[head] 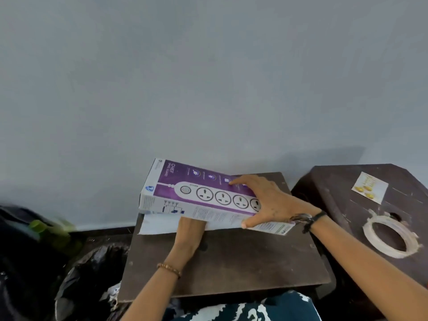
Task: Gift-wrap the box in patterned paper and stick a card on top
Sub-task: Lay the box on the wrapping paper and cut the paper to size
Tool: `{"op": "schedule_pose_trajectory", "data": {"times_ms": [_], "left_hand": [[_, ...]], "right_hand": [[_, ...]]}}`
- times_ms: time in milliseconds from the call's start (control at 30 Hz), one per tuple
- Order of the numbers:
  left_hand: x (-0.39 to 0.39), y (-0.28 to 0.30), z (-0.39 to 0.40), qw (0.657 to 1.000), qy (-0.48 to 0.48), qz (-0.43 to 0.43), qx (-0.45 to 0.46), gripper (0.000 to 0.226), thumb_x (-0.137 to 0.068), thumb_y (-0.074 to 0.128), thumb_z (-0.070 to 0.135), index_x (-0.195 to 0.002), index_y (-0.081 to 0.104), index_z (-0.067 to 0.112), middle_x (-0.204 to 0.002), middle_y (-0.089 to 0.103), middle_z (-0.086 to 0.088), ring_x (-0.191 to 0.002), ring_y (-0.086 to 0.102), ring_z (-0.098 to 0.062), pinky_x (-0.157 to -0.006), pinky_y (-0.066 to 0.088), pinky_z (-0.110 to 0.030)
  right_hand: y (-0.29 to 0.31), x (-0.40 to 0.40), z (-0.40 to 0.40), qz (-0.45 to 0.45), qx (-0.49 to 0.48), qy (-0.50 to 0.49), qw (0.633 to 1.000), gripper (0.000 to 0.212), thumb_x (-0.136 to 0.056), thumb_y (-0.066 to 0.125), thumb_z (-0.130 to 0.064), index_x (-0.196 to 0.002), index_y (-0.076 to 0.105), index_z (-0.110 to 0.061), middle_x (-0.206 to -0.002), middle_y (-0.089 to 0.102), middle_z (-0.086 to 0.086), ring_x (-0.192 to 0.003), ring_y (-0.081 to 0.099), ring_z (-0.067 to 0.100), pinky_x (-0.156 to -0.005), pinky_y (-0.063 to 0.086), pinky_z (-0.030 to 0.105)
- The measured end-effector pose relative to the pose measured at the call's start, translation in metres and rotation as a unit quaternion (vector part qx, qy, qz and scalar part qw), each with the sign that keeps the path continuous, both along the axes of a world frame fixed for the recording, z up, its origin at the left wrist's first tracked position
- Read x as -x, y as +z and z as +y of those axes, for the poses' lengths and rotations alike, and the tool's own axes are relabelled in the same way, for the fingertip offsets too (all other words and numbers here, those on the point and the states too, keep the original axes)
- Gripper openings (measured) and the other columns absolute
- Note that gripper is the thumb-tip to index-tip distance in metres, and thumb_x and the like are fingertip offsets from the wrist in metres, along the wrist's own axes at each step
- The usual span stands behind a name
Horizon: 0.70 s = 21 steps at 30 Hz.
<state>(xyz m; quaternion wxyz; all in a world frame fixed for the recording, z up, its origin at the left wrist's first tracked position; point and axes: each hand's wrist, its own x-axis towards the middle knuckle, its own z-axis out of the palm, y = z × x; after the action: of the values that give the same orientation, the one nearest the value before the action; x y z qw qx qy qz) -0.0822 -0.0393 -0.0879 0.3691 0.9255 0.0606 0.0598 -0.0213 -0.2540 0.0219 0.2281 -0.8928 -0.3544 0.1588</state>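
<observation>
The right hand [266, 200] grips the purple box [199, 193] from above; the left hand [188, 235] reaches under it onto white paper [159, 224], fingers hidden.

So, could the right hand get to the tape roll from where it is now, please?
Probably yes: the tape roll lies uncovered on the side table, but the right hand holds the box and must release it first.

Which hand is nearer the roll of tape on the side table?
Right. The right hand grips the box's right end, on the side toward the tape roll. The left hand lies farther left, fingers under the box on the paper.
</observation>
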Motion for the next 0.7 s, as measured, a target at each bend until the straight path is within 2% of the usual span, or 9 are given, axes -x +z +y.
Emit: {"op": "schedule_pose_trajectory", "data": {"times_ms": [100,167,233,300,433,533,600,667,700], "left_hand": [[0.008,-0.030,0.003,1.000,0.000,0.024,-0.008,0.014,-0.091,0.056,0.011,-0.102,0.051,0.018,-0.096,0.054,0.009,-0.105,0.054,-0.019,-0.079,0.042,-0.008],[0.014,-0.037,0.008,0.999,-0.002,0.038,-0.025,0.019,-0.089,0.059,0.010,-0.106,0.051,0.007,-0.103,0.056,-0.004,-0.100,0.052,-0.018,-0.081,0.044,-0.016],[0.018,-0.042,0.014,0.998,0.002,0.053,-0.035,0.028,-0.085,0.064,0.006,-0.110,0.056,-0.003,-0.112,0.060,-0.019,-0.106,0.055,-0.029,-0.093,0.047,-0.033],[0.019,-0.048,0.017,0.999,0.002,0.044,-0.031,0.029,-0.081,0.067,0.005,-0.108,0.058,-0.002,-0.104,0.064,-0.024,-0.101,0.060,-0.040,-0.088,0.052,-0.045],[0.015,-0.033,0.018,0.995,-0.033,0.016,-0.088,0.024,-0.092,0.053,0.028,-0.109,0.062,0.014,-0.107,0.065,-0.008,-0.113,0.058,-0.026,-0.092,0.049,-0.036],[0.015,-0.028,0.022,0.976,-0.114,0.055,-0.178,0.061,-0.098,0.017,0.049,-0.105,0.069,0.017,-0.105,0.070,0.003,-0.100,0.066,-0.017,-0.084,0.053,-0.034],[0.019,-0.027,0.021,0.961,-0.149,0.037,-0.229,0.078,-0.092,0.002,0.059,-0.126,0.058,0.017,-0.128,0.059,0.004,-0.121,0.054,-0.014,-0.105,0.037,-0.036],[0.023,-0.028,0.020,0.978,-0.134,0.054,-0.153,0.069,-0.089,0.018,0.062,-0.139,0.041,0.021,-0.142,0.041,0.009,-0.136,0.031,-0.009,-0.115,0.016,-0.028],[0.023,-0.030,0.021,0.986,-0.116,0.052,-0.107,0.057,-0.090,0.037,0.055,-0.137,0.044,0.023,-0.137,0.043,0.012,-0.132,0.030,-0.006,-0.112,0.018,-0.026]], "right_hand": [[-0.015,0.003,0.012,0.070,0.001,0.027,0.997,0.086,-0.059,0.068,-0.057,-0.133,0.027,-0.045,-0.128,0.035,-0.018,-0.115,0.036,0.004,-0.106,0.029,0.034],[-0.023,0.003,0.019,0.109,0.007,0.046,0.993,0.084,-0.059,0.070,-0.055,-0.132,0.029,-0.045,-0.128,0.039,-0.016,-0.112,0.041,0.005,-0.101,0.035,0.029],[-0.032,-0.002,0.025,0.107,0.039,0.060,0.992,0.084,-0.059,0.070,-0.056,-0.132,0.030,-0.045,-0.131,0.042,-0.013,-0.113,0.042,0.009,-0.100,0.033,0.029],[-0.044,-0.011,0.029,0.085,0.082,0.063,0.991,0.086,-0.058,0.068,-0.058,-0.133,0.029,-0.044,-0.134,0.041,-0.011,-0.116,0.040,0.012,-0.102,0.030,0.035],[-0.065,-0.034,0.031,0.010,0.127,0.041,0.991,0.094,-0.059,0.068,-0.061,-0.138,0.022,-0.040,-0.138,0.034,-0.005,-0.128,0.032,0.020,-0.108,0.022,0.046],[-0.075,-0.051,0.033,-0.039,0.171,0.013,0.984,0.100,-0.065,0.073,-0.056,-0.143,0.014,-0.034,-0.148,0.019,0.003,-0.138,0.017,0.027,-0.113,0.010,0.047],[-0.075,-0.057,0.036,-0.026,0.178,0.013,0.984,0.103,-0.065,0.074,-0.057,-0.144,0.013,-0.033,-0.150,0.017,0.003,-0.139,0.015,0.027,-0.114,0.009,0.049],[-0.065,-0.062,0.038,0.057,0.134,0.001,0.989,0.099,-0.065,0.074,-0.058,-0.143,0.018,-0.031,-0.145,0.030,0.003,-0.133,0.032,0.025,-0.111,0.025,0.047],[-0.058,-0.065,0.039,0.125,0.098,-0.019,0.987,0.094,-0.067,0.074,-0.055,-0.141,0.022,-0.029,-0.140,0.040,0.003,-0.124,0.045,0.023,-0.104,0.037,0.043]]}}
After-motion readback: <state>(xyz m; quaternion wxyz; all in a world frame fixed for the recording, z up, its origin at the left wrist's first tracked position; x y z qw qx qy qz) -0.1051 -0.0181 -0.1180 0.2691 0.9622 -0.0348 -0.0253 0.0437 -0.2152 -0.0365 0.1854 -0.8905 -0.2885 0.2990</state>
